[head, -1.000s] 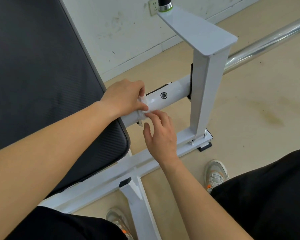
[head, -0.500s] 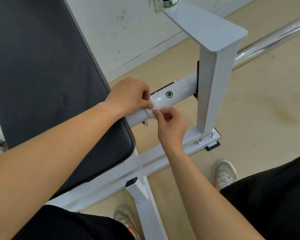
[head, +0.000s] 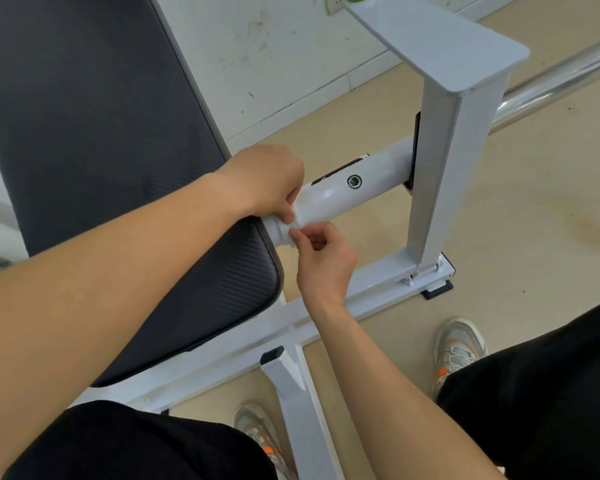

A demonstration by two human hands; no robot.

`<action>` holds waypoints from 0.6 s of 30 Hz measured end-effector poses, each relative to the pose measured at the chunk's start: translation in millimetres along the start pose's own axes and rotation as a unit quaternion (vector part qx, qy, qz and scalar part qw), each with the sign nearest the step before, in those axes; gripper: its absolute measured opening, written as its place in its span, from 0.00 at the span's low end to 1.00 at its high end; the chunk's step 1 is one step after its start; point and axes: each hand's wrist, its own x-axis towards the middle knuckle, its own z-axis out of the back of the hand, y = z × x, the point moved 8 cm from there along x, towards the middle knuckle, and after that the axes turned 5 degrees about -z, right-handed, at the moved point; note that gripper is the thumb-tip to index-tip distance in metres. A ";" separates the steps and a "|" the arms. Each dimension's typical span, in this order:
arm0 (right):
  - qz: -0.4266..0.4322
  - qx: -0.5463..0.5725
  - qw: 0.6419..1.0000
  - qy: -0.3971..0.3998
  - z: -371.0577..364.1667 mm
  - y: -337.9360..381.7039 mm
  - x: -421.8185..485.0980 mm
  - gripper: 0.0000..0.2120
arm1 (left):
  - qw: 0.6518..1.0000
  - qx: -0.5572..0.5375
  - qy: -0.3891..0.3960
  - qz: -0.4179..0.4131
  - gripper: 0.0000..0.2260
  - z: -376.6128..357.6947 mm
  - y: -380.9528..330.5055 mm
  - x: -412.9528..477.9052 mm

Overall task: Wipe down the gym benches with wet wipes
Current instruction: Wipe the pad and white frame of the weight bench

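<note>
White wet wipe (head: 293, 226) sits wrapped on the white frame tube (head: 340, 195), just off the corner of the black bench pad (head: 118, 168). The tube's long axis runs from the pad up and right toward the white upright (head: 447, 161). My left hand (head: 267, 181) is curled over the tube's top, fingers closed on the wipe. My right hand (head: 323, 261) reaches from below, fingers (head: 300, 237) pinching the wipe's lower edge. Both are at the wipe; the next stroke likely follows the tube toward the upright.
</note>
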 end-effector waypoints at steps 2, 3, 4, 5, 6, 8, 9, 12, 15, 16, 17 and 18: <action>-0.001 0.001 1.000 -0.010 7.6 2.0 4.3 0.10 | 1.000 -0.015 -0.025 -0.001 0.11 3.7 -3.8 3.4; -0.003 0.005 1.000 -0.021 15.0 4.0 8.4 0.10 | 0.999 -0.033 -0.041 0.004 0.11 6.1 -5.6 6.6; -0.006 0.011 0.999 -0.033 23.1 6.2 14.0 0.10 | 0.997 -0.052 -0.057 0.011 0.10 8.3 -7.8 10.4; -0.006 0.016 0.999 -0.045 31.4 9.2 20.3 0.09 | 0.995 -0.071 -0.074 0.017 0.10 11.2 -10.6 15.3; -0.002 0.020 0.998 -0.057 39.8 12.8 27.2 0.09 | 0.992 -0.090 -0.089 0.022 0.10 14.4 -13.9 21.8; 0.003 0.029 0.996 -0.087 56.9 20.3 40.4 0.08 | 0.984 -0.131 -0.115 0.031 0.10 23.1 -20.9 36.7; 0.004 0.031 0.994 -0.102 64.5 23.7 46.4 0.07 | 0.982 -0.146 -0.120 0.032 0.10 27.3 -24.6 44.2; 0.005 0.040 0.990 -0.134 79.0 29.2 57.6 0.06 | 0.980 -0.155 -0.121 0.012 0.10 36.2 -33.2 58.0; 0.019 0.040 0.989 -0.140 81.1 31.4 57.3 0.08 | 0.976 -0.184 -0.114 0.007 0.10 35.4 -30.5 58.9; 0.025 0.034 0.991 -0.130 76.6 31.5 55.3 0.08 | 0.980 -0.170 -0.105 0.006 0.10 34.2 -29.0 57.9; 0.027 0.024 0.993 -0.114 69.6 30.3 51.8 0.09 | 0.985 -0.149 -0.088 0.005 0.10 32.5 -26.7 55.6; 0.030 0.010 0.995 -0.094 60.6 27.4 47.2 0.09 | 0.990 -0.126 -0.065 0.006 0.11 29.0 -22.7 52.1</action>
